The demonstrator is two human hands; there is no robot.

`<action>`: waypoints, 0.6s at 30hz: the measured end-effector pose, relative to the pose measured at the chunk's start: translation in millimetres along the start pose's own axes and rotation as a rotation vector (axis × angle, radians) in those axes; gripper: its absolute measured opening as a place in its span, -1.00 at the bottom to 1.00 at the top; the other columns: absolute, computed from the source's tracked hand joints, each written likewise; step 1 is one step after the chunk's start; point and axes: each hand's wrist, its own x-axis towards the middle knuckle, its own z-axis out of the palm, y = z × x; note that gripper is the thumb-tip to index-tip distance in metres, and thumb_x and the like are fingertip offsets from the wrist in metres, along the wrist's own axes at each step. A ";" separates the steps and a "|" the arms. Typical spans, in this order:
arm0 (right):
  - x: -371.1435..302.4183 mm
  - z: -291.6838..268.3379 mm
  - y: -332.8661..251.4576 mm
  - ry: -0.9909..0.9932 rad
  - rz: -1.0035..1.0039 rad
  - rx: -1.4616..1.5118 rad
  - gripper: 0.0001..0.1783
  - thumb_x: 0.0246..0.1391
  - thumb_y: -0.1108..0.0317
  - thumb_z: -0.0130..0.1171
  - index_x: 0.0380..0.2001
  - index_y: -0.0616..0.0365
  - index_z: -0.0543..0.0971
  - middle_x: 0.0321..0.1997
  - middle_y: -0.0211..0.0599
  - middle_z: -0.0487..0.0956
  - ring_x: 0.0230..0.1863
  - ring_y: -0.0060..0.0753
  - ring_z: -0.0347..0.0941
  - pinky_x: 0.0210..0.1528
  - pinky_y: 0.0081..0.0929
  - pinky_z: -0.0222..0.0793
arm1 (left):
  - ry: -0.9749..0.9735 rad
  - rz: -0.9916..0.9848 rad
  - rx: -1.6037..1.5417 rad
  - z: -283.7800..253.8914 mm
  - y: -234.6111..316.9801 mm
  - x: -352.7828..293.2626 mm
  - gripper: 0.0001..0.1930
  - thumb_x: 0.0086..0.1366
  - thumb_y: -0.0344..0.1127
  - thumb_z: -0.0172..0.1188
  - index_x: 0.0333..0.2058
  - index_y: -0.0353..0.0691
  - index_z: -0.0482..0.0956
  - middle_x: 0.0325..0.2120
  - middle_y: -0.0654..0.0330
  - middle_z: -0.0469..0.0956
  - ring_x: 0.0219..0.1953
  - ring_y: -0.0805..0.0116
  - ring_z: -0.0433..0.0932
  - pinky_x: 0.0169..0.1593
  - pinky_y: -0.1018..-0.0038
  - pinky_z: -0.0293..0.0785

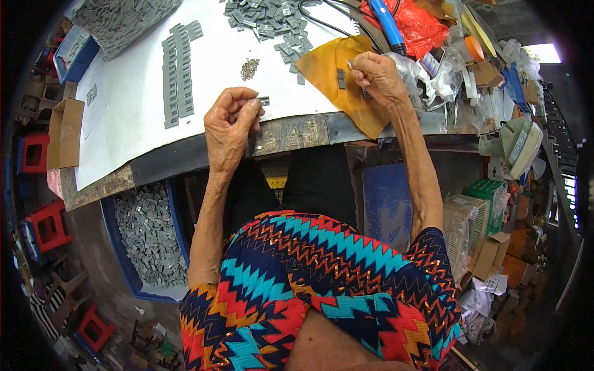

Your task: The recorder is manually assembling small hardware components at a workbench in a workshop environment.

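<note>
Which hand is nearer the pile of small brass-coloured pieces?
Left. The left hand is just below the pile in the picture; the right hand is farther off to its right, by the orange sheet.

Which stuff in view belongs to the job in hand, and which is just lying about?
Likely in the job:
small grey rectangular piece in the left hand
loose grey rectangular pieces, piled
tiny brass-coloured bits, heaped
translucent amber sheet beneath the right hand

Seemingly just lying about:
crumpled red plastic bag
red plastic stools
green plastic crate
</note>
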 end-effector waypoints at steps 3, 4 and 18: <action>-9.9 9.3 -2.3 -0.015 0.052 0.183 -0.94 -0.07 0.57 0.05 -0.45 0.29 0.42 -0.59 -0.43 0.36 -0.61 -0.68 0.26 -0.67 -0.81 0.03 | -0.052 -0.035 -0.039 8.1 4.9 -0.8 -0.87 0.17 -0.48 0.03 -0.29 -0.36 0.43 -0.56 0.21 0.49 -0.60 0.63 0.39 -0.51 0.75 0.32; -12.4 11.2 -2.8 0.003 0.066 0.218 -0.92 -0.07 0.58 0.04 -0.42 0.30 0.42 -0.59 -0.44 0.35 -0.61 -0.68 0.25 -0.67 -0.81 0.03 | -0.081 -0.041 -0.051 10.6 5.2 0.4 -0.86 0.17 -0.48 0.02 -0.27 -0.37 0.43 -0.55 0.19 0.50 -0.59 0.62 0.41 -0.50 0.74 0.36; -43.4 67.6 -0.7 -0.081 0.049 0.161 -0.89 -0.08 0.59 0.01 -0.40 0.33 0.43 -0.59 -0.45 0.36 -0.66 -0.73 0.19 -0.69 -0.84 -0.01 | -0.195 -0.142 -0.156 18.3 -5.8 2.7 -0.79 0.17 -0.43 0.02 -0.22 -0.40 0.41 -0.51 0.14 0.54 -0.51 0.54 0.51 -0.43 0.70 0.40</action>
